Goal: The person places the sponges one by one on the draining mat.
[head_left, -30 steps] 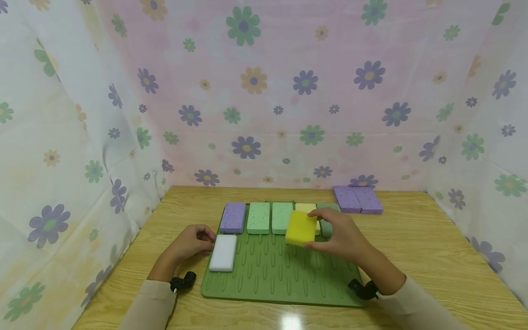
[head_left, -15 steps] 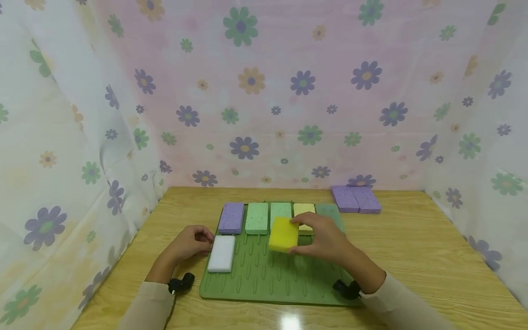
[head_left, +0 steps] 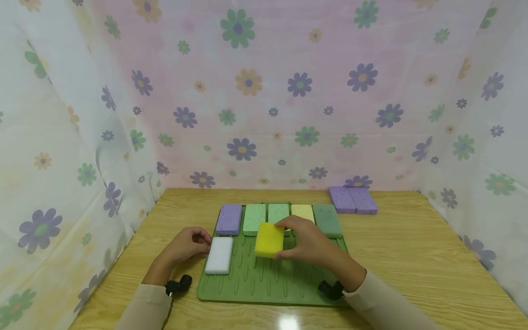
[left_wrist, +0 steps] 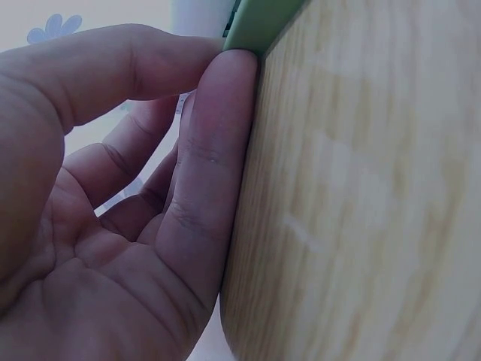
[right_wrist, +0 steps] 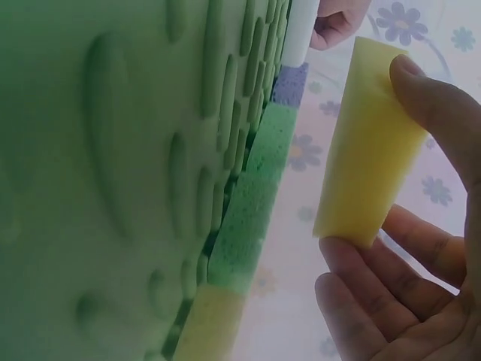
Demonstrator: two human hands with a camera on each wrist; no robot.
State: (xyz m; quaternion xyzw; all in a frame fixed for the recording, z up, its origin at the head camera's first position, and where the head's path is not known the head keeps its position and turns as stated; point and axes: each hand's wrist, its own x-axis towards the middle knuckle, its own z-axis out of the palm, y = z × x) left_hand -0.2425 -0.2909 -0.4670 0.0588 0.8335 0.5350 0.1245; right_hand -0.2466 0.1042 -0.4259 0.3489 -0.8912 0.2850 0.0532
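In the head view my right hand pinches a bright yellow sponge by its edges, between thumb and fingers. The right wrist view shows this sponge raised over the ridged green mat. At the mat's left side my left hand rests on the table. Its thumb and index finger pinch the mat's edge in the left wrist view. A white sponge lies on the mat beside those fingers.
Along the mat's far edge lie a purple sponge, two light green sponges, a pale yellow sponge and a dark green sponge. Two purple sponges sit on the wooden table behind, against the flowered cloth.
My right hand has carried the yellow sponge left across the mat, uncovering the dark green sponge. My left hand has stayed at the mat's edge.
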